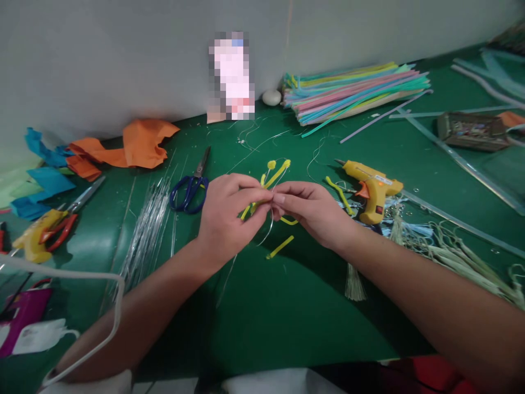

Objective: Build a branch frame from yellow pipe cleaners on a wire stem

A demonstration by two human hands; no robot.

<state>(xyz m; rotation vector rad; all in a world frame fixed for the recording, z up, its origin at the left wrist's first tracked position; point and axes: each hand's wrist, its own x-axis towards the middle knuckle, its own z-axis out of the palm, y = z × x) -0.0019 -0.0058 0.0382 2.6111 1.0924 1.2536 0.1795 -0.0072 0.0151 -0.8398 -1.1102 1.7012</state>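
Note:
Over the middle of the table my left hand (pixel 232 219) and my right hand (pixel 314 210) meet, thumbs and fingertips pinched together. Yellow pipe cleaner pieces (pixel 282 172) stick up behind the left fingers, some with small balled or bent ends. A thin silvery wire (pixel 268 230) curves down from the pinched fingertips. The exact grip point is hidden by the fingers. Below the hands, a short yellow pipe cleaner length (pixel 280 247) lies on the table. Blue-handled scissors (pixel 191 189) rest just left of my left hand.
A yellow glue gun (pixel 372 186) lies at right, near pale tassels (pixel 463 257). Behind are a bundle of coloured pipe cleaners (pixel 356 93) and a propped, blurred phone (pixel 232 76). Clear wires (pixel 147 235), orange paper (pixel 143 145) and a second glue gun (pixel 35 238) occupy the left.

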